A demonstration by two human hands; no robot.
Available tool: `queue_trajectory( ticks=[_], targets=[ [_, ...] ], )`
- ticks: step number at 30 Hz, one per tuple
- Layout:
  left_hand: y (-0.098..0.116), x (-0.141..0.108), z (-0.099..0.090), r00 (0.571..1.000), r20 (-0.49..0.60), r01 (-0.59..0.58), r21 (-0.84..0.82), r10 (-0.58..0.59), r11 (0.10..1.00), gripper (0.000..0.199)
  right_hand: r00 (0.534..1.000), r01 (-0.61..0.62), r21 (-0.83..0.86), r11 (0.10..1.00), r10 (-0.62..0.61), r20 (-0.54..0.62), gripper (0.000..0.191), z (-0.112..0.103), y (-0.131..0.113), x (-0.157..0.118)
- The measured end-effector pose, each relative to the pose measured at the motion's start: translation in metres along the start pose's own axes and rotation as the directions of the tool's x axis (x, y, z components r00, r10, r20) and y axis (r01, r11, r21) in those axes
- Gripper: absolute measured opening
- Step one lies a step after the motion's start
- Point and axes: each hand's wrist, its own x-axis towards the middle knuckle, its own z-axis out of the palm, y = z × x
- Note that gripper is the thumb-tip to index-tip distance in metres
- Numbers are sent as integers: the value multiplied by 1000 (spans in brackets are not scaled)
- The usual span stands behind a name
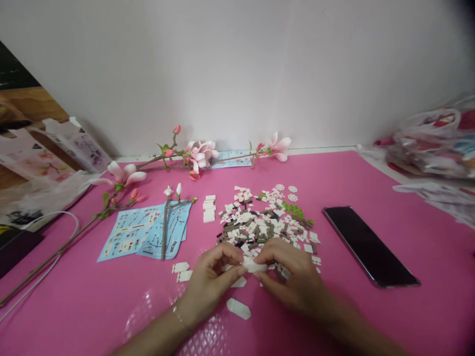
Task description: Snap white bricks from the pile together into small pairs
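Observation:
A small white building-brick piece (254,266) is pinched between my two hands, just in front of the loose pile. My left hand (213,279) grips its left end between thumb and fingers. On its right end, the thumb and fingers of my right hand (293,272) are closed. Below my hands lies a white pointed plate (238,309) on the pink surface. Two more white pointed pieces (180,267) rest left of my left hand. Beyond my fingers spreads a pile of white, brown and green bricks (263,227).
Blue instruction sheets (128,230) lie at left, with a brown brick branch (165,232) on them. Flowering branches (202,153) lie along the back and left. A phone (369,244) lies at right; plastic bags (438,138) sit beyond it. White bricks (209,210) stand left of the pile.

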Motion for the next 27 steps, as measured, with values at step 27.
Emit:
queue_trajectory(
  ticks=[27],
  targets=[
    [-1, -6, -2, 981, 113, -187, 346, 157, 919, 8, 999, -7, 121, 993, 12, -36, 10, 4, -6, -1]
  ],
)
